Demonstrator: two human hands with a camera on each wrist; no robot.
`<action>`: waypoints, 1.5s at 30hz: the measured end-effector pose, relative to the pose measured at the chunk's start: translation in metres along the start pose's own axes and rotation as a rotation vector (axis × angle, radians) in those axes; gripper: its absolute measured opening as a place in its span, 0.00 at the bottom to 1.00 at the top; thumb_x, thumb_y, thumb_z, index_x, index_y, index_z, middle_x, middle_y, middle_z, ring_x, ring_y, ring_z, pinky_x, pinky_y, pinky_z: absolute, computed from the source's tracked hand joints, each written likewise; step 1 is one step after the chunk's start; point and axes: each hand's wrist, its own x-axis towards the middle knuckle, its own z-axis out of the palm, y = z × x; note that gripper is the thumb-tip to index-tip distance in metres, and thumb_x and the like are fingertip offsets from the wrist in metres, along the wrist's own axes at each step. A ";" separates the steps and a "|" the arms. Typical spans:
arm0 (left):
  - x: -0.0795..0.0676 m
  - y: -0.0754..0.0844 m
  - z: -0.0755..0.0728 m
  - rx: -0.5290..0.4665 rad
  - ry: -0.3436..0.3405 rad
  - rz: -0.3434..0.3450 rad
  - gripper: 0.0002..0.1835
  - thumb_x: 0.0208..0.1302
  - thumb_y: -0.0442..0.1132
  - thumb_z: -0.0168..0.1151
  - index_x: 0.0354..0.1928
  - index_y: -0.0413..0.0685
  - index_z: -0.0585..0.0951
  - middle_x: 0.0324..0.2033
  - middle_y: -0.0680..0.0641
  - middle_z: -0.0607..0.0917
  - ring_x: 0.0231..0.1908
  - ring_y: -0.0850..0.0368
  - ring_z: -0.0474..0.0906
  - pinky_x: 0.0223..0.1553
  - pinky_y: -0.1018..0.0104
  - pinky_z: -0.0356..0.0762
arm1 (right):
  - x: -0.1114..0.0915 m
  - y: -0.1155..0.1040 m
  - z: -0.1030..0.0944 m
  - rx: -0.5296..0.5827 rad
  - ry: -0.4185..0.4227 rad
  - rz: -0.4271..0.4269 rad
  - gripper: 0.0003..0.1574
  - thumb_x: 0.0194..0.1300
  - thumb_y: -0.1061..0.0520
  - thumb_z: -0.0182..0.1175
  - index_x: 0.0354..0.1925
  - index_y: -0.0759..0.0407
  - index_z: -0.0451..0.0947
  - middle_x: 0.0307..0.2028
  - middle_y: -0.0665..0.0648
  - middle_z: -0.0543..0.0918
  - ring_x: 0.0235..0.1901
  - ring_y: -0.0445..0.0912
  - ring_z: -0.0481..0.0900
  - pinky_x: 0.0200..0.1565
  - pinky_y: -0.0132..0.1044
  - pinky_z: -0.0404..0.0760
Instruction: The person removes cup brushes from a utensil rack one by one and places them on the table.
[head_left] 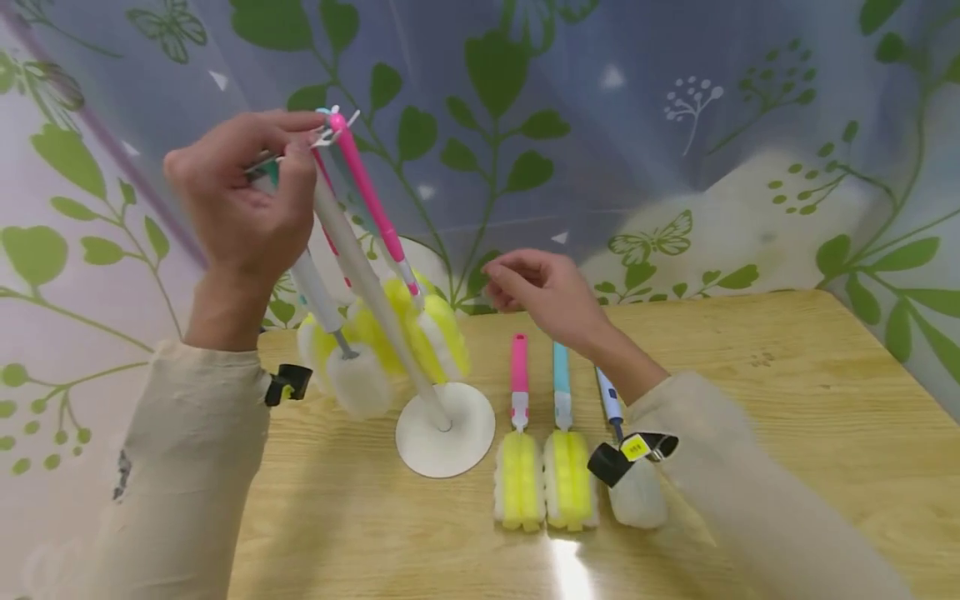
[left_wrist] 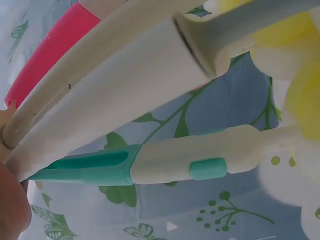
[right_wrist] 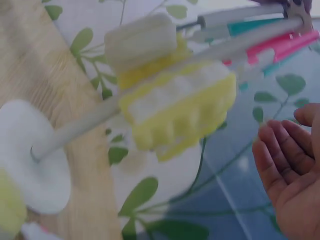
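Observation:
In the head view my left hand (head_left: 247, 179) pinches the hooked top of a white stand (head_left: 378, 300), whose round base rests on the table. Sponge cleaning brushes hang round its pole, heads down. Among them are a pink-handled brush (head_left: 375, 204), a white-handled brush (head_left: 315, 292) and a teal-and-white brush (left_wrist: 195, 160). The white handle's end lies close against my left fingers. My right hand (head_left: 555, 296) holds nothing, its fingers loosely bent, right of the stand. Below it lie a pink brush (head_left: 519, 467), a blue brush (head_left: 566, 467) and a white-headed brush (head_left: 637, 496), partly covered by my wrist.
The wooden table (head_left: 795, 400) extends to the right of the lying brushes. Behind it hangs a curtain (head_left: 600, 167) with green leaves and butterflies. A black wrist camera (head_left: 288, 385) sits at my left cuff, another (head_left: 611, 464) at my right.

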 end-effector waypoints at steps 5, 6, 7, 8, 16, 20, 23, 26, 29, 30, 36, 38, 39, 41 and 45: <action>0.001 0.013 -0.003 0.084 -0.037 -0.026 0.19 0.49 0.42 0.51 0.13 0.31 0.76 0.25 0.42 0.87 0.29 0.47 0.84 0.54 0.64 0.68 | 0.017 -0.024 0.025 -0.048 -0.006 -0.087 0.22 0.68 0.51 0.56 0.56 0.59 0.76 0.46 0.52 0.81 0.44 0.43 0.80 0.47 0.38 0.77; 0.001 0.015 -0.004 0.114 -0.041 -0.030 0.19 0.49 0.42 0.51 0.13 0.31 0.77 0.26 0.43 0.87 0.31 0.47 0.84 0.56 0.63 0.64 | 0.020 -0.028 0.029 -0.060 -0.001 -0.101 0.22 0.68 0.50 0.56 0.57 0.58 0.75 0.47 0.51 0.81 0.44 0.42 0.79 0.47 0.37 0.76; 0.001 0.015 -0.005 0.142 -0.045 -0.028 0.19 0.50 0.42 0.51 0.14 0.32 0.78 0.26 0.43 0.87 0.34 0.48 0.84 0.57 0.63 0.62 | 0.023 -0.032 0.033 -0.065 0.007 -0.116 0.23 0.68 0.50 0.57 0.57 0.57 0.75 0.48 0.49 0.81 0.45 0.41 0.79 0.48 0.37 0.76; 0.000 0.015 -0.005 0.164 -0.047 -0.022 0.19 0.51 0.43 0.52 0.15 0.33 0.79 0.27 0.44 0.87 0.36 0.47 0.83 0.56 0.63 0.62 | 0.025 -0.036 0.036 -0.067 0.015 -0.129 0.23 0.67 0.49 0.57 0.57 0.57 0.75 0.49 0.49 0.81 0.46 0.40 0.78 0.49 0.36 0.75; -0.002 0.014 -0.010 0.405 -0.072 0.063 0.18 0.55 0.43 0.53 0.18 0.37 0.83 0.24 0.48 0.86 0.27 0.45 0.77 0.28 0.59 0.66 | 0.042 -0.059 0.056 -0.007 0.010 -0.151 0.25 0.65 0.50 0.60 0.58 0.56 0.75 0.50 0.49 0.81 0.46 0.39 0.79 0.50 0.33 0.74; 0.001 0.023 -0.013 0.583 -0.175 0.120 0.16 0.55 0.41 0.50 0.18 0.38 0.79 0.18 0.44 0.80 0.18 0.45 0.71 0.20 0.57 0.55 | 0.043 -0.063 0.061 -0.010 0.010 -0.127 0.24 0.64 0.52 0.62 0.57 0.57 0.76 0.45 0.49 0.83 0.41 0.40 0.81 0.47 0.34 0.76; 0.003 0.029 -0.016 0.643 -0.246 0.125 0.16 0.56 0.41 0.49 0.19 0.38 0.78 0.16 0.43 0.77 0.14 0.46 0.65 0.18 0.59 0.51 | 0.045 -0.062 0.064 -0.022 0.026 -0.124 0.23 0.63 0.53 0.63 0.55 0.58 0.77 0.42 0.48 0.84 0.39 0.40 0.81 0.45 0.34 0.77; 0.002 0.033 -0.016 0.675 -0.266 0.101 0.17 0.58 0.42 0.49 0.20 0.38 0.79 0.15 0.42 0.75 0.13 0.46 0.63 0.18 0.60 0.49 | 0.046 -0.061 0.067 -0.028 0.035 -0.119 0.22 0.62 0.53 0.64 0.53 0.58 0.79 0.40 0.48 0.85 0.38 0.39 0.82 0.44 0.34 0.77; 0.001 0.034 -0.014 0.683 -0.260 0.063 0.18 0.58 0.43 0.49 0.20 0.38 0.80 0.16 0.43 0.76 0.13 0.45 0.64 0.18 0.59 0.48 | 0.046 -0.059 0.068 -0.034 0.045 -0.129 0.21 0.61 0.54 0.64 0.52 0.59 0.80 0.40 0.49 0.85 0.38 0.39 0.82 0.44 0.34 0.77; 0.001 0.034 -0.014 0.686 -0.259 0.059 0.18 0.58 0.43 0.49 0.21 0.38 0.80 0.17 0.43 0.77 0.13 0.45 0.65 0.18 0.59 0.48 | 0.046 -0.058 0.068 -0.037 0.050 -0.132 0.21 0.61 0.53 0.64 0.52 0.58 0.80 0.40 0.49 0.85 0.37 0.39 0.82 0.43 0.34 0.78; 0.002 0.035 -0.012 0.705 -0.261 0.033 0.17 0.54 0.43 0.48 0.20 0.38 0.80 0.18 0.42 0.78 0.13 0.44 0.64 0.18 0.58 0.49 | 0.045 -0.060 0.069 -0.021 0.061 -0.132 0.21 0.61 0.53 0.64 0.52 0.58 0.80 0.40 0.48 0.85 0.37 0.40 0.82 0.43 0.34 0.78; 0.002 0.037 -0.012 0.712 -0.272 0.036 0.16 0.52 0.42 0.48 0.20 0.38 0.78 0.17 0.43 0.77 0.12 0.45 0.64 0.17 0.57 0.49 | 0.045 -0.061 0.068 0.009 0.068 -0.129 0.21 0.61 0.54 0.64 0.52 0.59 0.80 0.40 0.50 0.85 0.38 0.41 0.82 0.44 0.34 0.78; 0.003 0.037 -0.011 0.714 -0.277 0.041 0.15 0.51 0.42 0.48 0.19 0.39 0.78 0.16 0.43 0.76 0.12 0.45 0.64 0.17 0.57 0.49 | 0.044 -0.062 0.067 0.021 0.073 -0.131 0.21 0.61 0.55 0.65 0.52 0.60 0.80 0.41 0.51 0.85 0.38 0.42 0.82 0.44 0.34 0.78; 0.004 0.039 -0.011 0.729 -0.292 0.043 0.14 0.51 0.42 0.48 0.19 0.39 0.76 0.16 0.43 0.75 0.12 0.45 0.63 0.17 0.57 0.49 | 0.044 -0.063 0.064 0.040 0.088 -0.136 0.21 0.61 0.56 0.64 0.53 0.61 0.79 0.42 0.52 0.84 0.39 0.43 0.82 0.45 0.34 0.78; 0.005 0.042 -0.009 0.781 -0.308 0.070 0.15 0.52 0.45 0.50 0.18 0.41 0.73 0.14 0.44 0.72 0.11 0.46 0.61 0.15 0.58 0.49 | 0.041 -0.065 0.056 0.070 0.135 -0.160 0.22 0.60 0.58 0.65 0.53 0.63 0.79 0.43 0.55 0.84 0.40 0.44 0.83 0.45 0.36 0.79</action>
